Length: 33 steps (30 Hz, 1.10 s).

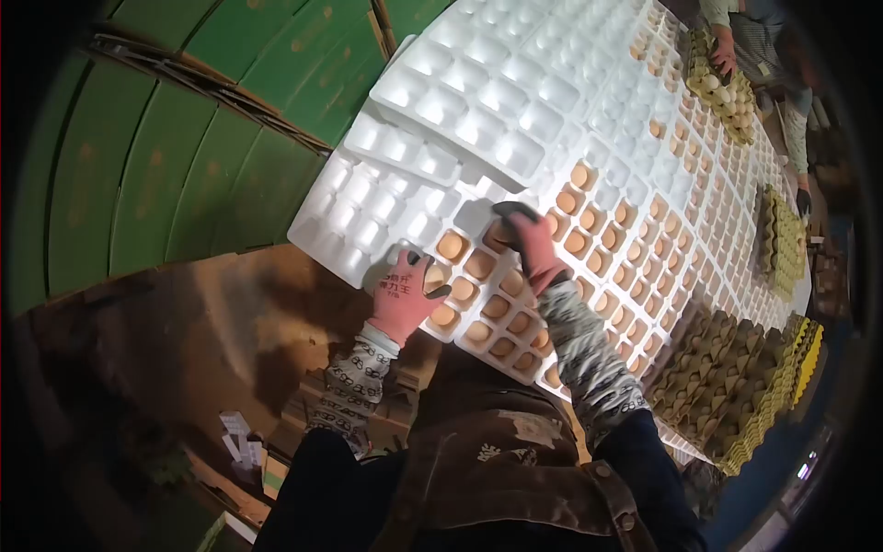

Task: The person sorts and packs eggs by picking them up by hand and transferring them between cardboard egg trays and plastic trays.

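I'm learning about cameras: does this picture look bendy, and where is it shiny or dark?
In the head view, yes: the green cartons curve, probably from a wide lens; in the head view, light shines off the white egg trays; in the head view, the corners fade to black.

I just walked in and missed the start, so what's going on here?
A person in pink-and-black gloves works over square-pocketed white foam trays partly filled with pale brown eggs. The left hand is at one egg near the trays' edge; the right hand is over the trays, its grip hidden. Farther off, a co-worker's hand touches a yellowish egg tray.
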{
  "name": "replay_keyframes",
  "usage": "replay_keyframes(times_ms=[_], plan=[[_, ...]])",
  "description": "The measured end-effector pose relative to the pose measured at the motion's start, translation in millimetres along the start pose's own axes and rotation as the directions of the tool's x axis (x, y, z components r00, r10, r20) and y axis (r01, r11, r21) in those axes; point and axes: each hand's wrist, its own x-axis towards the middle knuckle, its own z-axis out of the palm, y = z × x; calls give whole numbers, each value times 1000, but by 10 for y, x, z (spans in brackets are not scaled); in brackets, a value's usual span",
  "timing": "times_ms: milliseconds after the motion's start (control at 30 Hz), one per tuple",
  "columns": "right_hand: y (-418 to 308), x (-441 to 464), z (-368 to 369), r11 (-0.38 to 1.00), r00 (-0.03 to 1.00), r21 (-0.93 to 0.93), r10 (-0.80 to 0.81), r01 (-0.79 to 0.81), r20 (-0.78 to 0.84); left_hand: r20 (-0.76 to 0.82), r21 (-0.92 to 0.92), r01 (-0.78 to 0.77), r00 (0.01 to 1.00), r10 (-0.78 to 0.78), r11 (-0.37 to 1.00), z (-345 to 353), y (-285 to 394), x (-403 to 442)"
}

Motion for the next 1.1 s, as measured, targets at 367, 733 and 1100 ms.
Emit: replay_keyframes(times_ms=[367, 733, 1100], plan=[[-1097, -98, -241, 671, 813, -694, -540, 261, -217, -373, 186, -140, 906, 202, 972, -157, -113, 584], [-678, -684, -1772, 637, 687, -767, -524, -75, -503, -441, 292, -270, 813, 380, 917, -335, 247, 1123], [178, -673, -3527, 609, 495, -621, -391, -493, -776, -106, 160, -643, 743, 660, 749, 1009, 2899, 434]])
